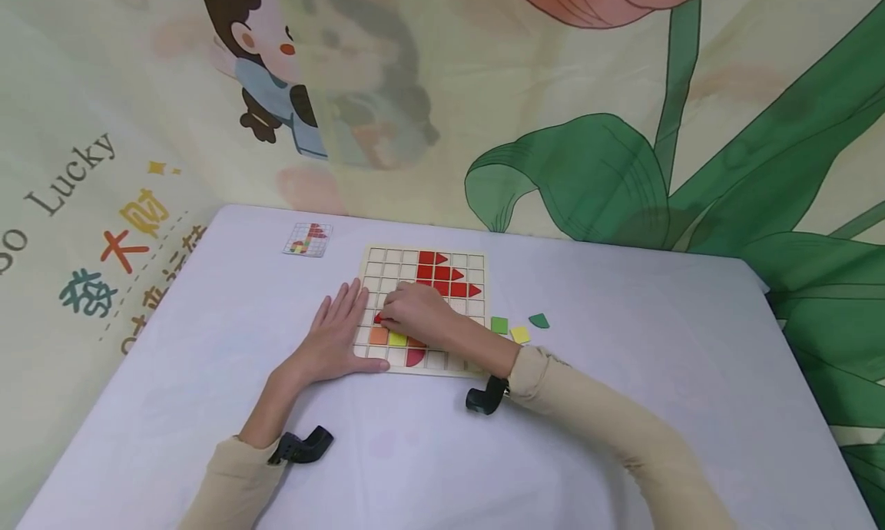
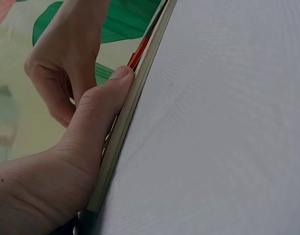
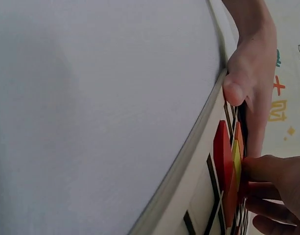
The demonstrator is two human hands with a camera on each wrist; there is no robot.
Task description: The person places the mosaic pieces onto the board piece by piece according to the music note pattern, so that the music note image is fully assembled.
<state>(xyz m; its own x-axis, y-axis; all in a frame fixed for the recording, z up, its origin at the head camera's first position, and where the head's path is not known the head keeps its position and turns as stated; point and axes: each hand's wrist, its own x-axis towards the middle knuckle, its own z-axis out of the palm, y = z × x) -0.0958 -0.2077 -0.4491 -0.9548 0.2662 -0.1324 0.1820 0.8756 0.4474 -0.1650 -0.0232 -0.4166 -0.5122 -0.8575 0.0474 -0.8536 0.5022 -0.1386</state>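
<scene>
A wooden grid board (image 1: 452, 361) lies on the white table, with rows of red squares (image 1: 433, 271) ending in red triangles towards its far side. Near its front left sit an orange square (image 1: 378, 336), a yellow square (image 1: 397, 339) and a red rounded piece (image 1: 415, 357). My left hand (image 1: 339, 338) rests with straight, spread fingers along the left edge, its thumb (image 2: 103, 100) at the front rim. Reaching across the board, my right hand (image 1: 422, 313) pinches a small red piece (image 1: 377, 318) low over the left cells; its fingers partly hide that piece.
Right of the board lie a green square (image 1: 499, 325), a yellow square tile (image 1: 520, 334) and a green quarter-round piece (image 1: 539, 321). A small printed pattern card (image 1: 307, 240) lies at the back left. A printed cloth backdrop (image 1: 442, 184) stands behind the table.
</scene>
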